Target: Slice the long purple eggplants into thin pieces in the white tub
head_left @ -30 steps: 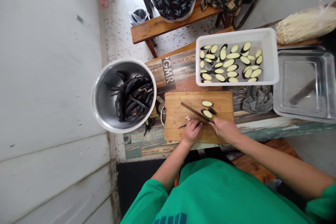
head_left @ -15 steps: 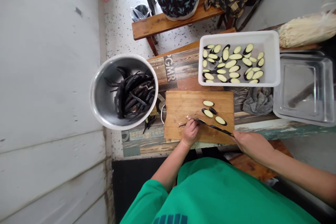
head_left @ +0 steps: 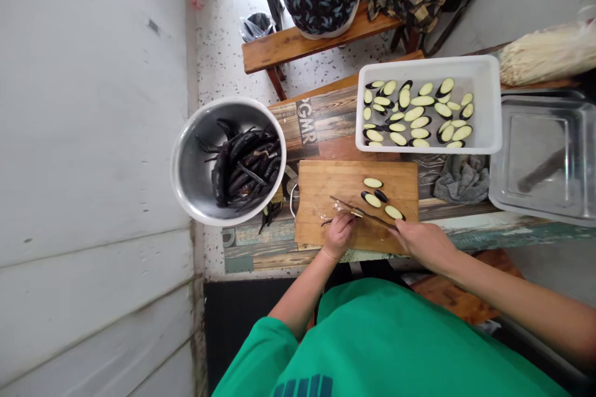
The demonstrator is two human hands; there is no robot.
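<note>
Eggplant (head_left: 357, 214), part cut, lies on the cutting board (head_left: 321, 177) — the left hand's (head_left: 339, 236) fingers hold it, while the right hand's (head_left: 426, 245) fingers are wrapped around the knife (head_left: 363, 212), blade at the cut end. Done: three pale slices (head_left: 372, 200) and a dark-skinned piece (head_left: 380, 196) on the board, many more in the white tray (head_left: 488, 105) on the counter (head_left: 330, 121). Outstanding: the held length and a heap of apparently whole eggplants (head_left: 239, 164) in the metal bowl (head_left: 185, 164) — judged well short of complete.

Upper-left board (head_left: 321, 177) free, knife (head_left: 376, 219) across centre
</note>
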